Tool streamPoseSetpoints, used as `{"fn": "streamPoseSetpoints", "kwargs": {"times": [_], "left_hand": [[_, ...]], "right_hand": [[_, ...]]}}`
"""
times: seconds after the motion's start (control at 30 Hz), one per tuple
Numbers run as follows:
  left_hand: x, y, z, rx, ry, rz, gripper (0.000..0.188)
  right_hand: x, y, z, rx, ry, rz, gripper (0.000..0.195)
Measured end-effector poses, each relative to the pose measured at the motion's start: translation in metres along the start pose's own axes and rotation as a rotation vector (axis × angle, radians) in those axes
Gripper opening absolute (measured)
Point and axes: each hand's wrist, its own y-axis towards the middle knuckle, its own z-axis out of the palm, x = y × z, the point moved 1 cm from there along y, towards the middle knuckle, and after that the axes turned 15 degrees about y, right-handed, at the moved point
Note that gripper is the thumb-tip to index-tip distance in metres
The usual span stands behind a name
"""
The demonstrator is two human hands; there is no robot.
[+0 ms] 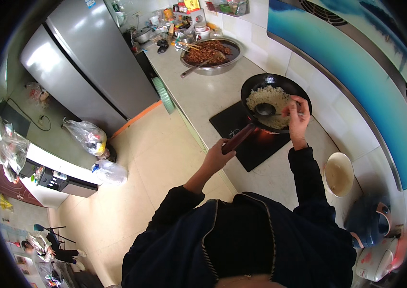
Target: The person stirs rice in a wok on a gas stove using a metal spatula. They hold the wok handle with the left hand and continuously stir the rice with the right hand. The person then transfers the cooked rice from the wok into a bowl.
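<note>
My left hand grips the dark red-brown handle of a black wok. White cooked rice lies in the wok. Above the rice, my right hand holds a ladle by its handle, most of which my fingers hide. The ladle's dark round bowl rests in the rice on the side toward the wok's handle. Beneath the wok is a black flat cooktop, with a red-orange glow showing under the wok's near edge.
A steel basin of dark red-brown food holds chopsticks and a spoon. Jars and bottles crowd the counter's far end. On the right stand a cream bowl, a dark blue appliance and a rice cooker. A person sits far left.
</note>
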Motion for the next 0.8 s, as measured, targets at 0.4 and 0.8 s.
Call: {"fn": "streamPoseSetpoints", "kwargs": {"times": [0.4,0.8], "left_hand": [[-0.003,-0.003,0.002,0.046,0.013,-0.021,0.051],[-0.003,-0.001,0.001,0.032,0.034,-0.015,0.051]], "right_hand": [[-0.024,0.005,0.003,-0.189,0.039,-0.090,0.015],[-0.014,0.058,-0.033,-0.250,-0.509,-0.308,0.030]]}}
